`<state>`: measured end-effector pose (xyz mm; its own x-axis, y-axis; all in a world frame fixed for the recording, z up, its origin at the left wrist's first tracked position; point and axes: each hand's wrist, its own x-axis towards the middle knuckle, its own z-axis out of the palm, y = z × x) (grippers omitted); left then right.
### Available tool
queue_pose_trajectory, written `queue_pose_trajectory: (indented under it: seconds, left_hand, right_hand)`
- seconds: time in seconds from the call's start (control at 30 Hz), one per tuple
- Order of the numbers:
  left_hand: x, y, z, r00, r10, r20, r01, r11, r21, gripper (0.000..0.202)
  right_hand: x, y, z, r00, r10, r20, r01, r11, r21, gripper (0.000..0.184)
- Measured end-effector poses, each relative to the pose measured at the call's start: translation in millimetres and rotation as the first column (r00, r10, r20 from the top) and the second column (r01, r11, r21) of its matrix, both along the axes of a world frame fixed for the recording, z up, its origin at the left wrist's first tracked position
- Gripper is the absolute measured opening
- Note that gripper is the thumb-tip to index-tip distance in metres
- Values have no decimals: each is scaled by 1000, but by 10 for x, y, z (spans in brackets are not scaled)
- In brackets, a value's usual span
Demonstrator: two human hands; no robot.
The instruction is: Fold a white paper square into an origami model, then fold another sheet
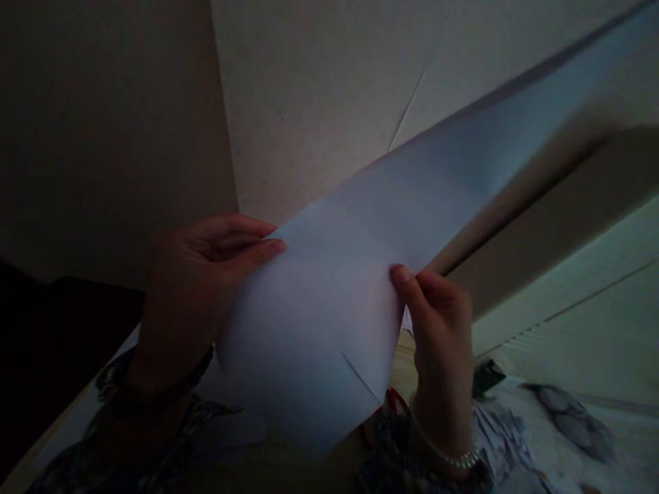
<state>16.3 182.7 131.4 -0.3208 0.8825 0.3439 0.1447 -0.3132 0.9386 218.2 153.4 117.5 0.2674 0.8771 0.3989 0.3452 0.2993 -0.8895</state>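
A large white sheet of paper (329,288) is stretched between my two hands, its long pointed end rising to the upper right. At its left edge, my left hand (216,264) pinches it between thumb and fingers. My right hand (437,309) grips the paper's right edge, thumb on top. A short straight slit or crease runs through the lower right part of the sheet. Partly hidden behind the paper, beside my right wrist, is a red looped object (395,399), perhaps a scissor handle.
A pale wall (319,96) stands close in front, with a darker wall at the left. Below the paper, part of a wooden table (404,363) shows. At the lower right lie crumpled papers or cloth (502,439) and a dark round patterned thing (571,415), dimly lit.
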Motion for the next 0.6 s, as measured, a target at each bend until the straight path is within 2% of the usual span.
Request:
queue_pose_trajectory:
  seconds: [0.13, 0.27, 0.37, 0.43, 0.6]
  left_hand:
    - [-11, 30, -20, 996, 47, 75, -44, 998, -33, 12]
    - [-9, 95, -37, 960, -42, 276, 79, 989, -124, 13]
    - [3, 123, -25, 913, -65, 402, 148, 973, -179, 13]
    - [8, 131, -18, 899, -55, 435, 144, 974, -175, 14]
    - [-1, 146, -29, 884, -26, 466, 124, 976, -181, 14]
  right_hand:
    - [21, -9, -20, 996, 85, 6, -84, 994, -68, 33]
    - [26, -28, -23, 999, 43, 9, -42, 993, -112, 39]
    - [18, -23, -17, 995, 97, 23, -94, 989, -112, 39]
    - [10, -17, -10, 992, 121, 27, -116, 984, -133, 38]
    - [-13, -41, 23, 996, 81, 49, -74, 988, -134, 34]
